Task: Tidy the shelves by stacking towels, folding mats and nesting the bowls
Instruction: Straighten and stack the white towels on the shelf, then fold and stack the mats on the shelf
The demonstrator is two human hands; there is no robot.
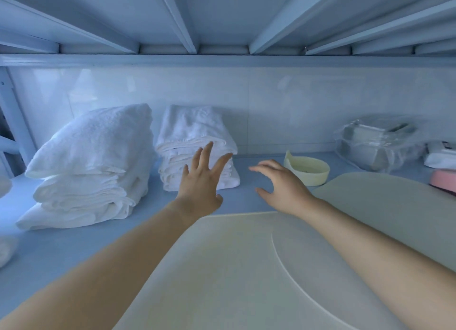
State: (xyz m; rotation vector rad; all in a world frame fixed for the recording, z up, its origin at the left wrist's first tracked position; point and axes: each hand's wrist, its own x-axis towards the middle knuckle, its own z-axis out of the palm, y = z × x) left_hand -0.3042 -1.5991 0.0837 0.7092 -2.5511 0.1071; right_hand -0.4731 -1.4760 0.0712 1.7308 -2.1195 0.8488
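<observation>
Two stacks of folded white towels stand at the back of the shelf: a large stack (91, 166) on the left and a smaller stack (195, 137) beside it. My left hand (201, 179) is spread open just in front of the smaller stack, holding nothing. My right hand (281, 184) hovers open over the shelf to its right, fingers curved and empty. A pale cream bowl (308, 169) sits just beyond my right hand. A pale flat mat (222, 268) lies under my forearms, and a second mat (385, 201) lies to the right.
A clear plastic-wrapped container (377, 144) stands at the back right, with a white item (441, 157) and a pink object (444, 181) beside it. More white cloth (6, 250) shows at the left edge. The blue shelf (61, 245) has a low shelf above it.
</observation>
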